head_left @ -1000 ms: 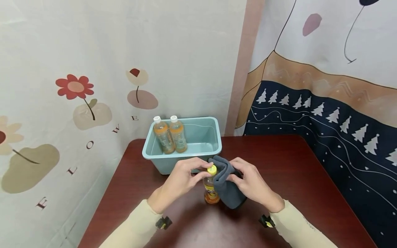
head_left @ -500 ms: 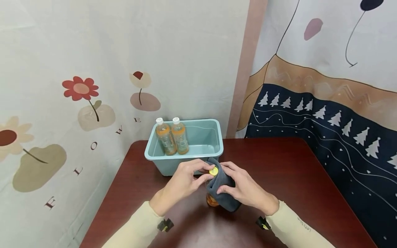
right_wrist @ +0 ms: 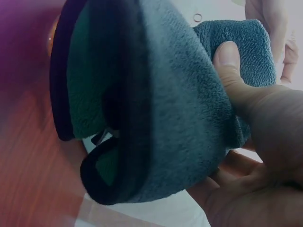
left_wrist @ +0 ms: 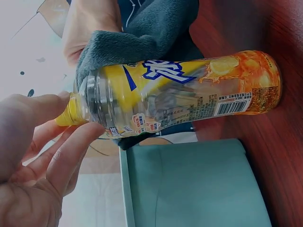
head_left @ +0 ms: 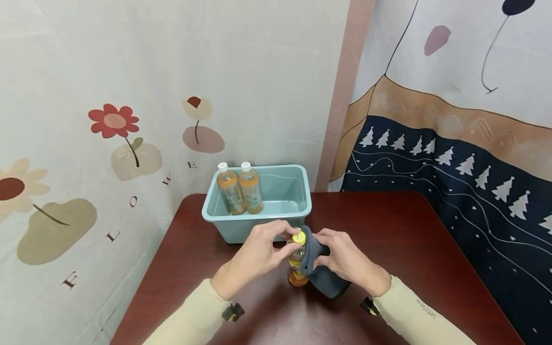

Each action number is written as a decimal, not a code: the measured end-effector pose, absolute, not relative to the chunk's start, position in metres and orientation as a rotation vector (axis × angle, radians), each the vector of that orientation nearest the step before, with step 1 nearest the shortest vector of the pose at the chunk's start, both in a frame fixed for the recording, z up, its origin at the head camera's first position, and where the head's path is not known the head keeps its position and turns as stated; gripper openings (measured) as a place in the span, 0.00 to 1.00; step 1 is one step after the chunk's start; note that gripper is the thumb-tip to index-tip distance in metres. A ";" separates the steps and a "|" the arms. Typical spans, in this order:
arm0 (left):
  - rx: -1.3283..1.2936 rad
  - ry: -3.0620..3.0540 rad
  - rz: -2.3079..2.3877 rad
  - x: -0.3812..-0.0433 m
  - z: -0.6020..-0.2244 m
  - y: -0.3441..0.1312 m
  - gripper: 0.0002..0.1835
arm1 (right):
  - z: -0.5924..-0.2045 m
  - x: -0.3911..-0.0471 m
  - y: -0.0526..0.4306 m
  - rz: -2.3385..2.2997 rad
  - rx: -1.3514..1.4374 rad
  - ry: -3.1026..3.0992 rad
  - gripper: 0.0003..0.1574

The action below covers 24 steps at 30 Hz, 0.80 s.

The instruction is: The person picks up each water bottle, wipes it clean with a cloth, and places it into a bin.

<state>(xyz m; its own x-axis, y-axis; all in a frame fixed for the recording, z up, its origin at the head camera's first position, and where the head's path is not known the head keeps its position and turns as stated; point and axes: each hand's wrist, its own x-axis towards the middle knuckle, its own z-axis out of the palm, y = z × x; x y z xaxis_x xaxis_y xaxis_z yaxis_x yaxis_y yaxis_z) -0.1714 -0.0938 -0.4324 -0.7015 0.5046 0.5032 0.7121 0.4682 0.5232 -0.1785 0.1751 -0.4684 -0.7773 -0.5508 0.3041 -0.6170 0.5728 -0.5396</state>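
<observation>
A clear drink bottle with a yellow and orange label stands upright on the table. My left hand pinches its yellow cap between thumb and fingers. On the bottle's right side, my right hand grips a folded dark grey cloth. In the left wrist view the cloth lies against the bottle's upper part. The right wrist view has the thumb pressed on the fluffy fabric, and its loose end hangs down with a dark hem.
A light blue plastic bin stands behind the bottle. Two bottles with white caps lean in its left side. The dark red table runs back to a printed curtain.
The cloth wraps across the bottle's front half a second ago, then draws back to the right side, uncovering the label. My left hand keeps hold of the cap throughout.
</observation>
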 end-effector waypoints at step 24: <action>-1.000 -2.480 -1.039 -0.172 -0.434 -0.096 0.15 | -0.533 -0.193 0.166 0.999 1.005 -2.899 0.18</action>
<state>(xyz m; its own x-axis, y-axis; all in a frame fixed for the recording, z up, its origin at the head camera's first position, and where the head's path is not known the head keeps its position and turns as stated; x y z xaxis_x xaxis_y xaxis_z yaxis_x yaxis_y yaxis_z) -0.1722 -0.0964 -0.4340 -0.7243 0.4941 0.4810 0.6894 0.5038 0.5205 -0.1928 0.1660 -0.5332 -0.8026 -0.5851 0.1160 -0.5323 0.6148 -0.5819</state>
